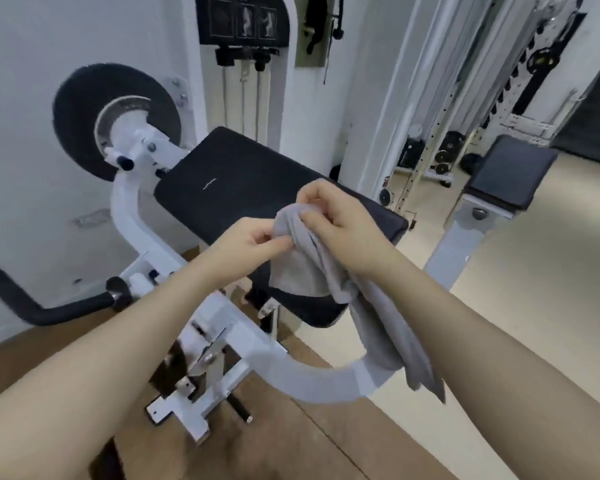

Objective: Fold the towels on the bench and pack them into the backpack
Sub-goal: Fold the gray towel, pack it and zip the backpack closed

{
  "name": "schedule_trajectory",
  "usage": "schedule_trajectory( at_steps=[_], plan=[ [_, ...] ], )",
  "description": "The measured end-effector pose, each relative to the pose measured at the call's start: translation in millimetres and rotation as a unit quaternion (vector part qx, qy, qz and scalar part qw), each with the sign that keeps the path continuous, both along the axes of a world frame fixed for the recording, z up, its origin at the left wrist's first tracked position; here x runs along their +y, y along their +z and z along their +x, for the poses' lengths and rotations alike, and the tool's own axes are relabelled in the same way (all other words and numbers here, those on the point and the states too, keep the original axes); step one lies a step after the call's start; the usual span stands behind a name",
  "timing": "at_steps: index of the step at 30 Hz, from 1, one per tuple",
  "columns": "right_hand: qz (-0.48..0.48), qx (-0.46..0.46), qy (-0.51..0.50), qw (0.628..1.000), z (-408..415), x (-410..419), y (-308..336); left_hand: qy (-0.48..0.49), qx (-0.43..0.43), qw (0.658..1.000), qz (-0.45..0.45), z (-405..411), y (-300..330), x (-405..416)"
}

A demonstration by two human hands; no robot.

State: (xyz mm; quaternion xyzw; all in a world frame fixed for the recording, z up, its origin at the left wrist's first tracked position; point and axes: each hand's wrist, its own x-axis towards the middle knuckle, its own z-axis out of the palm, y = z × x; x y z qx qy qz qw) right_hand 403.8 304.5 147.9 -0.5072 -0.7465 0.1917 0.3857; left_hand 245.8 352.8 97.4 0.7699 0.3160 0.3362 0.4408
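Note:
A grey towel [329, 271] hangs bunched in the air over the near edge of the black padded bench [236, 181]. My right hand [343, 223] grips its top edge with curled fingers. My left hand [250, 244] pinches the same top edge just to the left, thumb against fingers. The rest of the towel droops down past my right forearm, its lower end hanging in front of the white machine frame [312, 379]. No backpack is in view.
The bench belongs to a white gym machine with a black weight plate [84, 98] at the left and a black handle [49, 306] low left. A second black padded seat [513, 171] stands at the right. Weight racks line the back right.

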Motion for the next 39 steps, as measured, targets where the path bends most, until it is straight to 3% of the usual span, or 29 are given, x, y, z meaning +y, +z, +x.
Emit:
schedule_trajectory(
  at_steps=[3, 7, 10, 14, 17, 24, 28, 34, 39],
  plan=[
    [-0.079, 0.123, 0.111, 0.983, -78, 5, 10, 0.103, -0.085, 0.989, -0.061, -90, -2, -28],
    [-0.217, 0.259, 0.266, 0.903, -200, -6, 6, 0.232, -0.164, 0.955, -0.083, -210, 1, -87],
    [-0.277, 0.290, 0.331, 0.854, -293, -29, -4, 0.335, -0.198, 0.919, -0.072, -294, 5, -148],
    [-0.329, 0.264, 0.406, 0.811, -409, -77, -28, 0.470, -0.165, 0.865, -0.063, -400, -2, -243],
    [-0.358, 0.229, 0.440, 0.791, -490, -119, -49, 0.518, -0.081, 0.845, -0.105, -462, -13, -312],
    [-0.363, 0.086, 0.498, 0.783, -644, -199, -92, 0.620, 0.056, 0.774, -0.117, -581, -52, -403],
    [-0.327, -0.007, 0.527, 0.784, -731, -211, -120, 0.637, 0.101, 0.753, -0.130, -647, -79, -420],
    [-0.319, -0.056, 0.565, 0.759, -887, -206, -149, 0.713, 0.055, 0.687, -0.129, -777, -103, -427],
    [-0.269, -0.093, 0.606, 0.743, -1024, -198, -157, 0.728, 0.039, 0.664, -0.165, -901, -100, -424]
  ],
)
